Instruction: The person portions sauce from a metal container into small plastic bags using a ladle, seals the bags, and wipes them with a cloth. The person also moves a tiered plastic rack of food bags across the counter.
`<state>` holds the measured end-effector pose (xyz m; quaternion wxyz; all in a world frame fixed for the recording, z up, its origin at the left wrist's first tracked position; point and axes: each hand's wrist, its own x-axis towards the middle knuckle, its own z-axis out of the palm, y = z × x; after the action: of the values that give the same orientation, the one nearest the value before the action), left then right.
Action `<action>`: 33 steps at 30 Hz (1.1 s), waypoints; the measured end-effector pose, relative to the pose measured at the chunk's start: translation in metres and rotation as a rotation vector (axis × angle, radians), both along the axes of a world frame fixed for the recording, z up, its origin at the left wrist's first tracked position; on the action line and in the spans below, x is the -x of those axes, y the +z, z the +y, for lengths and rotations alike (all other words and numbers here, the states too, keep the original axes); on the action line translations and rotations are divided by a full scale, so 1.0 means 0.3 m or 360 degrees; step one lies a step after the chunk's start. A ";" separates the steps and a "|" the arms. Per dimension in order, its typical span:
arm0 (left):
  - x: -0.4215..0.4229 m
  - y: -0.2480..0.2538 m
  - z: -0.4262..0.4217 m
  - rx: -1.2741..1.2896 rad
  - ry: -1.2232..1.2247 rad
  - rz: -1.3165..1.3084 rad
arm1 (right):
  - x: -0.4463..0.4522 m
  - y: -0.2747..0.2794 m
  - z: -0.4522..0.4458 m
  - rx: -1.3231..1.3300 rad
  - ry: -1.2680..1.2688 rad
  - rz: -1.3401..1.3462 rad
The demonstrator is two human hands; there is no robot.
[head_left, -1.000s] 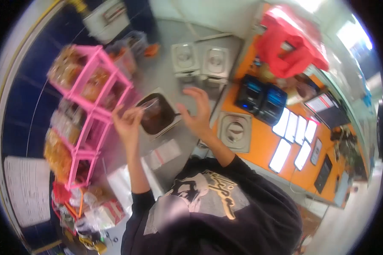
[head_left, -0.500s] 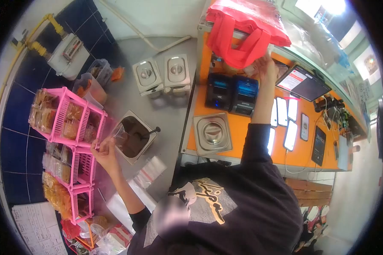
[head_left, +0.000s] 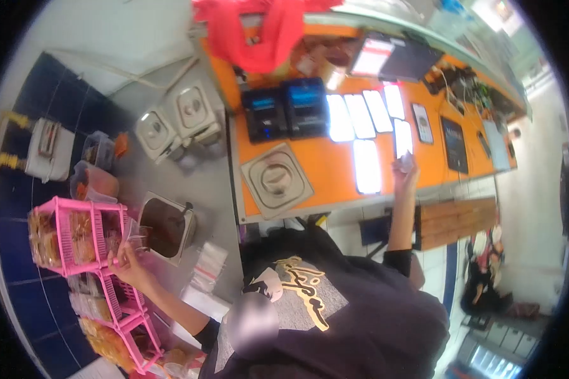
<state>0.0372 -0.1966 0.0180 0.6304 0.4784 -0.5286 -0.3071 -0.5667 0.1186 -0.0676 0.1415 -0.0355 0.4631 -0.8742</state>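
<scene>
Pinching clear plastic (head_left: 133, 232), left hand (head_left: 130, 265) near brown-filled metal pan (head_left: 188, 232).

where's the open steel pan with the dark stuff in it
In the head view, the open pan is left of centre on the grey counter, between the pink rack and the white packets, beside the left hand.

a red bag (head_left: 256, 31) droops over the far edge of the orange counter (head_left: 335, 174), near 2 black devices (head_left: 306, 114) with blue-lit screens, side by side. 1 square steel lid (head_left: 277, 179) lies flat on the same counter. 2 smaller lidded steel containers (head_left: 196, 108) stand together on the grey worktop (head_left: 215, 196). a white meter box (head_left: 50, 151) sits against dark blue tiles (head_left: 16, 208).
</scene>
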 end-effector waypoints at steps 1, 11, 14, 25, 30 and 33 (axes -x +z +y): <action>0.000 0.014 0.003 -0.0070 0.0034 0.0011 | 0.012 0.006 0.098 -0.0344 -0.0119 0.0033; 0.009 0.040 0.017 -0.0258 0.0151 -0.0094 | -0.307 -0.671 0.477 -0.0984 -0.0560 -0.0731; 0.026 0.046 0.030 -0.0200 0.0171 -0.0136 | -0.452 -1.001 0.411 -0.0961 -0.0013 -0.1268; -0.004 0.047 0.085 -0.0084 0.0203 0.0027 | -0.526 -1.066 0.009 -0.3139 0.1739 0.1638; 0.004 0.011 0.114 -0.0196 0.0313 0.0084 | -0.665 -0.821 -0.050 -0.2176 0.1637 0.0223; 0.012 -0.001 0.122 -0.0066 0.0230 0.0174 | -0.783 -0.412 -0.197 -0.1692 0.2113 0.0972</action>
<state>0.0337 -0.1599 0.0178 0.6688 0.5107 -0.4511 -0.2973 -0.3316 0.0594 -0.1912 0.4856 -0.4561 0.7075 -0.2358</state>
